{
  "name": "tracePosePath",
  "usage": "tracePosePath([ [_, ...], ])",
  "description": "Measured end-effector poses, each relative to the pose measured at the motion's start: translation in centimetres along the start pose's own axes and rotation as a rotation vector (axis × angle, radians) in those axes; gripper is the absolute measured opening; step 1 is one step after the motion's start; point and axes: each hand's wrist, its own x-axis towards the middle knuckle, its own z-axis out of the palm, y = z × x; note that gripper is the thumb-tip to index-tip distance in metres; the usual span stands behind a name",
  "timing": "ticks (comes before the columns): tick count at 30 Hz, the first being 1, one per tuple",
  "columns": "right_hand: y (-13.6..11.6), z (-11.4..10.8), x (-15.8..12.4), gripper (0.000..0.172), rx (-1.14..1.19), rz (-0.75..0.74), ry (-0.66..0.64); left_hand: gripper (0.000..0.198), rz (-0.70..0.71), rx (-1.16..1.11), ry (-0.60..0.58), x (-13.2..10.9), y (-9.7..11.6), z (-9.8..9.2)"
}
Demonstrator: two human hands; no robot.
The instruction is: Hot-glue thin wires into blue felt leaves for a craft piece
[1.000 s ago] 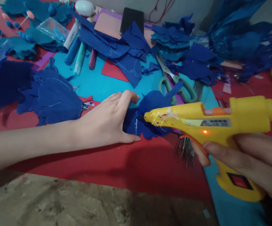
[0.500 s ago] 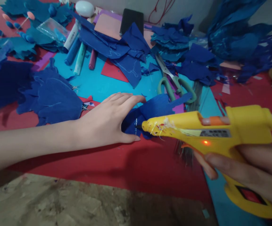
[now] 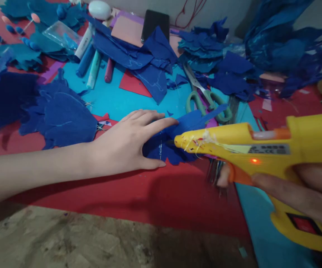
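My left hand (image 3: 121,145) lies over a dark blue petal-like piece (image 3: 174,154), thumb and fingers spread on either side of it. A thin shiny line of glue (image 3: 160,147) runs across that piece, between thumb and forefinger. My right hand (image 3: 314,201) is wrapped round a yellow hot glue gun (image 3: 278,165); one finger is at its orange trigger (image 3: 240,175). The gun's dark nozzle tip is just right of the glue line, over the blue piece; whether it touches I cannot tell. An orange light glows on the gun's side, and dried glue strings cling to its front.
Green-handled scissors (image 3: 196,82) lie behind the blue piece. Thin wires (image 3: 215,173) show beneath the gun. Several capped markers (image 3: 95,69), blue cut pieces (image 3: 66,115), a black flat object (image 3: 155,26) and a white rounded object (image 3: 99,10) lie farther back on the red sheet (image 3: 116,193).
The glue gun has moved right and slightly up, its nozzle drawing away from the glue line. The trigger finger has shifted forward. My left hand stays almost in place, its forefinger a little straighter.
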Motion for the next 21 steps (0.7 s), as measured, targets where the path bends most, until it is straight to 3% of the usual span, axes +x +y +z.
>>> tracePosePath([
  [6, 0.2, 0.1, -0.6, 0.03, -0.037, -0.152, -0.035, 0.07, -0.023, 0.023, -0.019, 0.1, 0.0, 0.0],
  [9, 1.4, -0.1, -0.8, 0.03, -0.098, -0.346, 0.026, 0.07, -0.022, 0.026, -0.02, 0.0, 0.0, 0.0],
  [13, 2.8, 0.0, -0.8, 0.036, -0.197, -0.562, -0.051, 0.072, -0.017, 0.023, -0.018, -0.1, -0.1, 0.0],
  [16, 2.7, 0.3, -0.7, 0.035, -0.206, -0.548, -0.052, 0.075, -0.012, 0.016, -0.004, -0.1, 0.0, 0.0],
  [21, 1.9, 0.5, -0.9, 0.026, -0.223, -0.392, 0.092, 0.081, -0.028, 0.002, 0.013, 0.0, 0.1, 0.0],
])
